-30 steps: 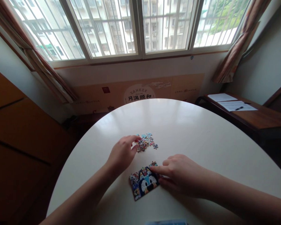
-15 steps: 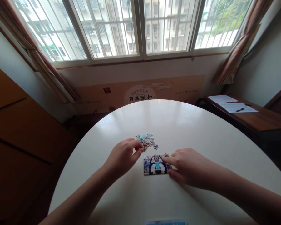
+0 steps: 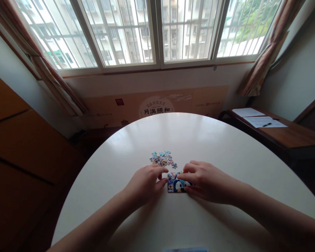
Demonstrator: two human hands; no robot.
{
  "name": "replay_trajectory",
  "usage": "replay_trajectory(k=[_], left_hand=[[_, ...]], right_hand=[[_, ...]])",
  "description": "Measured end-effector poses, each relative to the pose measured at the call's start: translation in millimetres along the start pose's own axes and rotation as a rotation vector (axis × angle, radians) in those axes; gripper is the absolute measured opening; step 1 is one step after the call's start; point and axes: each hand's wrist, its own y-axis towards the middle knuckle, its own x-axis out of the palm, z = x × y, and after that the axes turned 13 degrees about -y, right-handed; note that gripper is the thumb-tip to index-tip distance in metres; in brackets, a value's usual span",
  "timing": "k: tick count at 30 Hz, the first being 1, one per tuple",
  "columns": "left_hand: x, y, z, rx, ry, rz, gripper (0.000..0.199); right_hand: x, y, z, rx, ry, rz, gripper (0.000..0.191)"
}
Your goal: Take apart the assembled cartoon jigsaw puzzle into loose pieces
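Observation:
A small, partly assembled jigsaw puzzle [image 3: 177,187] with a blue and white cartoon face lies flat on the white round table [image 3: 199,136]. My right hand [image 3: 206,178] covers its right side, with the index fingertip on its face and the thumb at the lower edge. At the puzzle's left edge is my left hand [image 3: 147,180], its thumb and index fingertip held apart, close to or touching the border. Nothing shows between those fingertips. Just beyond, a pile of loose puzzle pieces [image 3: 161,159] is heaped, partly behind my left hand.
A blue-edged flat thing [image 3: 185,250] pokes in at the bottom of the view. To the right, papers [image 3: 264,122] and a dark pen [image 3: 267,124] lie on a wooden desk [image 3: 301,138]. A window and a printed cardboard panel [image 3: 207,98] stand behind the table.
My left hand has come right from the loose pieces to the puzzle's left edge. The puzzle has shifted slightly right, and my right hand covers more of it.

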Motion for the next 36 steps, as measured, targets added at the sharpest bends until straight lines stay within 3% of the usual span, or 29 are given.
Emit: replay_trajectory(k=[14, 24, 32, 36], left_hand=[[7.3, 3, 0, -0.032, -0.059, -0.027, 0.018], [2.5, 8, 4, -0.158, -0.197, -0.059, 0.014], [4.4, 6, 4, -0.167, -0.284, -0.045, 0.007], [1.1, 8, -1, -0.109, -0.303, 0.007, 0.009]], right_hand=[[5, 0, -13, -0.05, 0.019, 0.004, 0.021], [5, -1, -16, -0.083, 0.065, 0.01, 0.028], [5, -1, -17, -0.081, 0.071, 0.013, 0.028], [4, 0, -17, -0.084, 0.069, 0.016, 0.027]])
